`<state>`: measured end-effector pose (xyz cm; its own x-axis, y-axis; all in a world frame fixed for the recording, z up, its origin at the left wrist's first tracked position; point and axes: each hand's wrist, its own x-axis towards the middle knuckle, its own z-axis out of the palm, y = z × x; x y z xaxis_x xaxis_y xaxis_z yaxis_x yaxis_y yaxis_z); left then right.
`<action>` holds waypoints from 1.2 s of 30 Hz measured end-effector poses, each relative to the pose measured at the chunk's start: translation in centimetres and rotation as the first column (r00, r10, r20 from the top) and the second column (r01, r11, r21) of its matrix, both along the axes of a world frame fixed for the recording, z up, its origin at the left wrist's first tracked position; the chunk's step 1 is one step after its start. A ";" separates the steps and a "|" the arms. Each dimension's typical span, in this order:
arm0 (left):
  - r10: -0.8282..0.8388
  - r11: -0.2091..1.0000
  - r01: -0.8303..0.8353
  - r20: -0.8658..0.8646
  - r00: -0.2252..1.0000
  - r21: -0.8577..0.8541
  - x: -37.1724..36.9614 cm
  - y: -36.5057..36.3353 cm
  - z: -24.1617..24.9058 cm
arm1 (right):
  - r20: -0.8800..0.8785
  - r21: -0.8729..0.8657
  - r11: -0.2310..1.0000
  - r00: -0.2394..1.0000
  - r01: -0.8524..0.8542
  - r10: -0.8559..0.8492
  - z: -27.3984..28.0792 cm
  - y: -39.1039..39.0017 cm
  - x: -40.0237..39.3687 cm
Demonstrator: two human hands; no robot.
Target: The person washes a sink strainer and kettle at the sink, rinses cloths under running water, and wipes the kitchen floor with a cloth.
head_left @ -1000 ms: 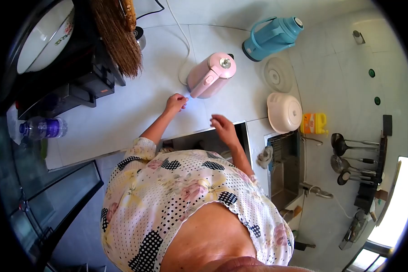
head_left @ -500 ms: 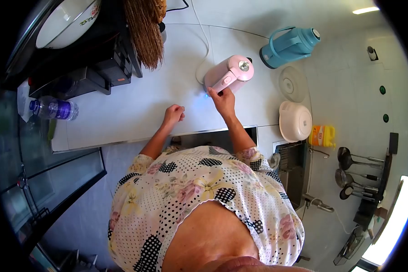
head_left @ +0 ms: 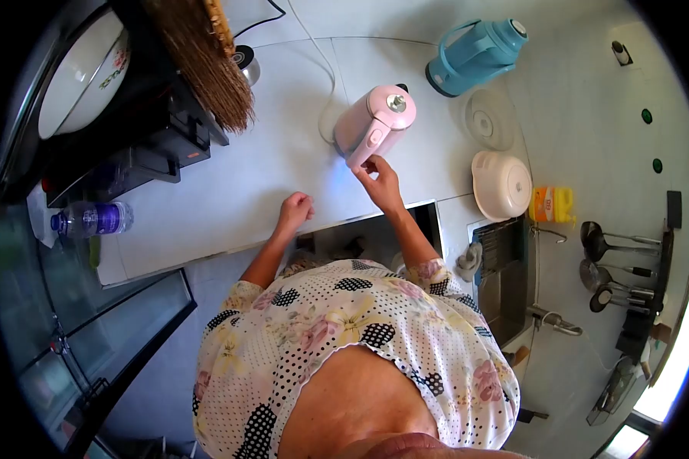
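Observation:
A pink electric kettle (head_left: 374, 120) with a silver knob on its lid stands upright on the white counter, its handle pointing toward me. My right hand (head_left: 380, 186) is at the lower end of that handle, thumb and fingers closed around it; the kettle's base is mostly hidden. A blue glow falls on the counter just left of the handle. My left hand (head_left: 295, 211) hovers over the counter's front edge with its fingers curled in, and nothing shows in it.
Behind the kettle to the right is a blue thermos (head_left: 478, 57). A clear lid (head_left: 488, 120), a pale basin (head_left: 502, 186) and a yellow jug (head_left: 553, 205) line the right side, near the sink (head_left: 505, 298). On the left are a brush broom (head_left: 203, 65), an enamel bowl (head_left: 84, 73) and a water bottle (head_left: 93, 219).
The view has shifted and turned slightly. My right hand has slid a little at the lower end of the kettle's handle. The kettle stays on the counter, and my left hand remains curled.

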<state>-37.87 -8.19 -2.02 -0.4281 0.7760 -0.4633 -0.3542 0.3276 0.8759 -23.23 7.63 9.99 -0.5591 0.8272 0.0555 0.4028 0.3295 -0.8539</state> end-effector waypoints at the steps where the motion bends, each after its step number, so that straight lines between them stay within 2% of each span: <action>1: -0.027 0.999 0.027 -0.009 1.000 -0.024 0.4 -0.2 1.1 | -0.011 -0.017 1.000 1.000 0.021 -0.021 -1.3 -0.6 1.2; 2: -0.055 0.997 0.054 -0.018 0.998 -0.049 0.8 -0.4 2.3 | -0.023 -0.035 0.999 0.999 0.042 -0.043 -2.5 -1.3 2.6; 5: -0.118 0.990 0.119 0.017 0.993 -0.075 2.0 -1.2 2.3 | 0.128 -0.198 0.976 0.990 0.084 -0.059 -5.4 -4.1 7.3; 8: -0.182 0.981 0.186 0.054 0.982 -0.062 3.4 -1.8 2.0 | 0.197 -0.260 0.966 0.980 0.013 0.039 -8.0 -7.0 12.5; 11: -0.248 0.968 0.249 0.095 0.964 -0.003 5.3 -2.4 3.4 | 0.283 -0.337 0.941 0.955 0.016 0.085 -8.0 -9.7 16.6; 15: -0.359 0.933 0.339 0.232 0.904 0.121 9.4 -2.0 6.3 | 0.276 -0.288 0.958 0.957 -0.011 0.093 -6.6 -12.1 21.7; 20: -0.583 0.796 0.441 0.333 0.741 0.413 17.9 -0.2 10.6 | 0.204 -0.218 0.972 0.978 0.084 -0.039 -5.8 -15.1 29.9; 25: -0.643 0.745 0.444 0.358 0.677 0.497 29.8 -0.6 14.4 | 0.209 -0.199 0.949 0.957 0.245 -0.203 -6.7 -19.9 41.4; 26: -0.649 0.743 0.446 0.377 0.661 0.499 32.2 -1.0 14.5 | 0.160 -0.250 0.922 0.952 0.294 -0.260 -7.0 -21.1 44.0; 30: -0.712 0.700 0.439 0.503 0.490 0.564 40.3 -2.4 14.8 | 0.249 -0.336 0.824 0.887 0.456 -0.389 -7.8 -25.7 52.8; 32: -0.765 0.644 0.439 0.531 0.364 0.627 43.5 -2.7 14.9 | 0.237 -0.323 0.785 0.848 0.529 -0.474 -8.2 -28.1 56.0; 36: -0.801 0.590 0.436 0.562 0.206 0.680 48.9 -2.7 15.0 | 0.215 -0.337 0.716 0.791 0.611 -0.573 -6.2 -31.3 60.5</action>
